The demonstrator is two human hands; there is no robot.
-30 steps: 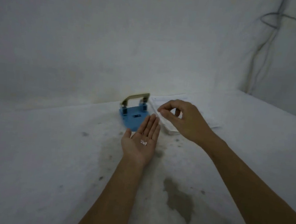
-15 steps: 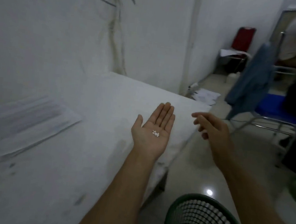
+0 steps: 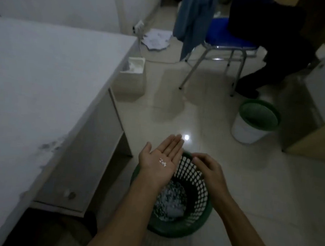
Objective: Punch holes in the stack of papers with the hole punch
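My left hand (image 3: 153,168) is held flat, palm up, with a few small white paper dots (image 3: 162,162) lying on the palm. It hovers over the left rim of a green mesh waste basket (image 3: 197,223) on the floor. My right hand (image 3: 210,173) hangs over the same basket just right of the left hand, fingers loosely curled and empty. White paper scraps lie in the basket's bottom. Neither the hole punch nor the stack of papers is in view.
The white table (image 3: 31,90) fills the left side, its corner near the basket. Farther off on the tiled floor are a white box (image 3: 132,74), a second green-rimmed bin (image 3: 255,121), loose papers (image 3: 156,40) and a blue chair (image 3: 225,43) with a seated person.
My view has swung from the table and hole punch to the right and down to the floor. Both hands moved off the table and now sit over the green basket, the dots still on my palm.
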